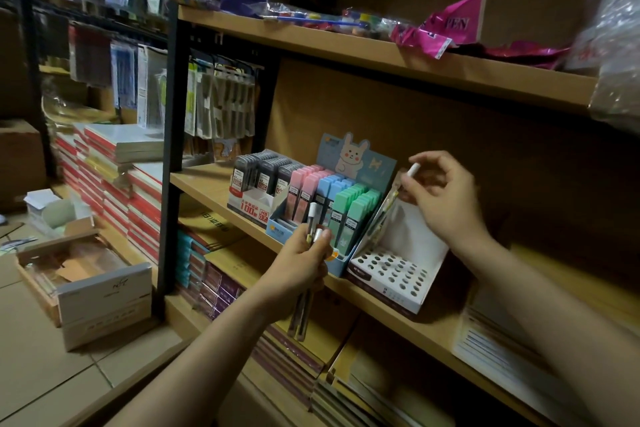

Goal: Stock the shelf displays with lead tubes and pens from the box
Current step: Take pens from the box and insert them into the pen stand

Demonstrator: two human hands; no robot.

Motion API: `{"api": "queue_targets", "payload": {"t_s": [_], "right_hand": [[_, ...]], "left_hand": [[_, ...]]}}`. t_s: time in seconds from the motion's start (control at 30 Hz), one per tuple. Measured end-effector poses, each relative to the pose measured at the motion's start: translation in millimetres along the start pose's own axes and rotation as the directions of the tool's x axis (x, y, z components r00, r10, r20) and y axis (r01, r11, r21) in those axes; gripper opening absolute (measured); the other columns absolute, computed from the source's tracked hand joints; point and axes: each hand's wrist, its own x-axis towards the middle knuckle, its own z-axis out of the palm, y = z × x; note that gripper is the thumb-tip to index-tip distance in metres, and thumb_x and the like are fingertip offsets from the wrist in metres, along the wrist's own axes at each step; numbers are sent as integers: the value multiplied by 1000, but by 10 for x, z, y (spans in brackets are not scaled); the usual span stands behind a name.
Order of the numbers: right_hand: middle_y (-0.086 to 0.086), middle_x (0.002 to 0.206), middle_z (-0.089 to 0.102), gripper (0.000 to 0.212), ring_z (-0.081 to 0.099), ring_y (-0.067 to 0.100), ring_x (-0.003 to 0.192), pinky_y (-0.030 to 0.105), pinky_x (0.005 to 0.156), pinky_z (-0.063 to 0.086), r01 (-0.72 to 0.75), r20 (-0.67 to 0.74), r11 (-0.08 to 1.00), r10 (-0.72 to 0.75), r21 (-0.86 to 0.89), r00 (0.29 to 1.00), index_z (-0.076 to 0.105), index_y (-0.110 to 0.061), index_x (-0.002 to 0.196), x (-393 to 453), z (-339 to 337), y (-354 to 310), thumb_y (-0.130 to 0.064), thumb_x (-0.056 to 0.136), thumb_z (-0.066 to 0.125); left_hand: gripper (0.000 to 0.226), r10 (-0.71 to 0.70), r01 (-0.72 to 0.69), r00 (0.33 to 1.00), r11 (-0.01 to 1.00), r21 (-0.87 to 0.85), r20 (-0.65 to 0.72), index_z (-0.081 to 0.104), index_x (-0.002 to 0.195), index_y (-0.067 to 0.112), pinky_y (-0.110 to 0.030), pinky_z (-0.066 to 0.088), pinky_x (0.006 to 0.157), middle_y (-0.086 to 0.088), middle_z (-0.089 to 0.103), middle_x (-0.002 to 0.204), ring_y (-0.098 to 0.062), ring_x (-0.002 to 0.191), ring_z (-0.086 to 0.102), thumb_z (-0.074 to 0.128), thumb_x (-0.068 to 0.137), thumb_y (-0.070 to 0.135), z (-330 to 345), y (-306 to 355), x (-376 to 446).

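On the middle wooden shelf (207, 184) stand three displays. A white box (254, 203) holds grey lead tubes, a blue rabbit display (349, 163) holds pink, blue and green lead tubes, and a white pen stand (412, 291) shows several round holes. My left hand (304, 260) grips a bundle of pens (313, 215) upright in front of the blue display, their barrels hanging below my fist. My right hand (440, 191) pinches one white-capped pen (410, 173) at an angle above the pen stand. Its lower end is by the stand's back card.
An open cardboard box (52, 263) with a white box (104, 298) against it lies on the tiled floor at left. Stacked notebooks (114, 177) fill the left. Books sit on the lower shelf (311, 333). Pink packaging (446, 28) and bags lie on the upper shelf.
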Motion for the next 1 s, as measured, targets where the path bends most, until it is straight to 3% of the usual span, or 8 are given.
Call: {"api": "queue_targets", "payload": {"t_s": [0.1,0.27,0.47,0.63,0.8,0.83,0.93,1.0], "right_hand": [[-11,93,66,26,66,4,88,29,78,60,75,18,980,-73,-184,997,62,-23,101,-90,37,163,-3,86,69],[-15,94,66,29,65,0,91,34,84,58,57,14,978,-56,-202,998,62,-30,98,-131,101,325,-5,86,70],[-13,96,68,27,66,0,92,30,79,60,59,68,969,-44,-239,997,64,-27,101,-82,107,350,-4,87,69],[-7,100,66,28,61,-3,88,8,73,50,105,27,922,-102,-373,994,68,-25,104,-35,148,336,-7,83,73],[-4,96,69,26,64,8,87,26,82,55,52,56,903,-31,-426,998,72,-20,106,18,195,314,-11,82,75],[-3,96,69,25,64,9,86,24,81,55,47,60,897,-23,-439,998,72,-19,106,10,202,323,-11,82,75],[-1,102,65,26,60,1,79,4,62,47,62,45,885,-46,-462,998,73,-19,107,-16,217,338,-11,82,75],[-1,103,63,27,58,0,77,3,55,42,59,40,875,-45,-480,998,73,-19,108,-23,218,334,-12,82,76]], "left_hand": [[19,-3,3,1000,999,-33,-16,45,101,13,-19,33,45,-1,44,77,-5,49,38,44,102,31,21,17,8],[27,-36,36,999,999,3,-8,44,118,9,-18,37,47,-2,43,82,-5,52,39,41,103,31,7,16,6],[22,-86,85,996,994,63,12,46,116,14,-22,39,53,-5,43,86,-9,59,41,41,103,30,-58,25,9],[15,-115,113,993,993,39,32,49,116,26,-25,41,59,-3,43,82,-11,65,42,42,103,24,-30,54,7],[13,-129,129,991,992,7,32,49,113,24,-26,43,65,-6,47,92,-13,71,44,42,102,19,17,86,-19],[14,-126,126,992,992,10,29,49,112,24,-26,43,67,-7,49,94,-13,73,45,43,102,18,22,90,-20],[16,-118,118,992,993,2,34,50,116,17,-27,42,68,-6,52,92,-13,73,45,43,102,16,32,99,-18],[18,-128,128,991,992,1,41,51,118,9,-27,40,67,-7,51,90,-12,70,44,46,101,14,31,95,-13]]}}
